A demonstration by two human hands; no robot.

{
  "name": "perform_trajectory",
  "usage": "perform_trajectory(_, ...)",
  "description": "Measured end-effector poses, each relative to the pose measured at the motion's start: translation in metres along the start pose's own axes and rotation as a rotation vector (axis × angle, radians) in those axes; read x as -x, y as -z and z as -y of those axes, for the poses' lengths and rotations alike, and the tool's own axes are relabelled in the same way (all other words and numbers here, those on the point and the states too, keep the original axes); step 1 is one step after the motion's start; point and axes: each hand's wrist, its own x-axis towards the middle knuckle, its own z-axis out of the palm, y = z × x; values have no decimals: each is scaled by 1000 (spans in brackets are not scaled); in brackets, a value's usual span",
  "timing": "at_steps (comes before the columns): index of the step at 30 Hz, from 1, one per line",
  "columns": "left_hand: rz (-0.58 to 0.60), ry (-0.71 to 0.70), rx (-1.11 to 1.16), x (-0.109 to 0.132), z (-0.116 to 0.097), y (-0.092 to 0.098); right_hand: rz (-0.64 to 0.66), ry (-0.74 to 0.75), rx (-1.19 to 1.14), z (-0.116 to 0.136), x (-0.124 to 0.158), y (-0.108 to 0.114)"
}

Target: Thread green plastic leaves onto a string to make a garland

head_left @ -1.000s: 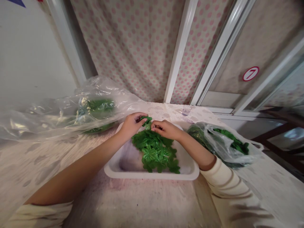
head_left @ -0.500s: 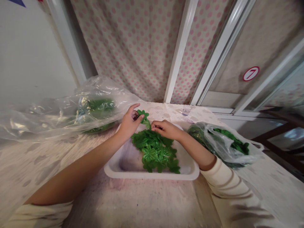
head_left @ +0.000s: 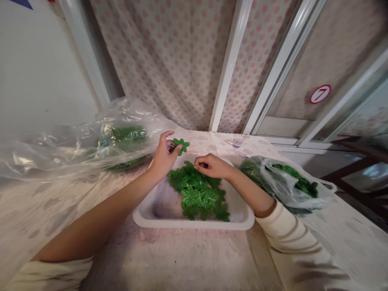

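Note:
Between the thumb and fingers of my left hand [head_left: 165, 152] is a green flower-shaped leaf [head_left: 182, 146], held up above the far left rim of a white tray [head_left: 194, 224]. A heap of similar green leaves [head_left: 198, 196] lies in the tray, mostly toward its middle and right. Over the far part of that heap, my right hand [head_left: 212, 165] has its fingers curled and pressed together. Whatever may be in those fingertips is too small to make out.
Left of the tray, a large clear plastic bag [head_left: 121, 137] holds green material. An open plastic bag [head_left: 287, 182] of green leaves stands at the right. A small clear container [head_left: 238, 140] sits at the table's back, before a dotted curtain [head_left: 169, 60].
The paler green leaf that was between my hands has come down onto the heap. My left hand has shifted slightly left with its leaf; my right hand has barely moved.

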Motion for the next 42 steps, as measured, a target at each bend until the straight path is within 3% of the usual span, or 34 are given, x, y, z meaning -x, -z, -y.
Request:
perform_trajectory(5, 244, 97, -66, 4, -2, -3, -250, -2, -22, 1, 2, 2)
perform_trajectory(10, 379, 106, -64, 10, -7, -5, -210, 28, 11, 0, 1, 1)
perform_trajectory(16, 404, 80, -56, 10, -7, -4, -151, 1, 10, 3, 1, 2)
perform_trajectory(27, 429, 65, -63, 9, -2, -4, -190, -5, 13, 3, 0, 2)
perform_trajectory(42, 586, -10, -163, 12, -8, -3, -172, -8, 31, -1, -1, 1)
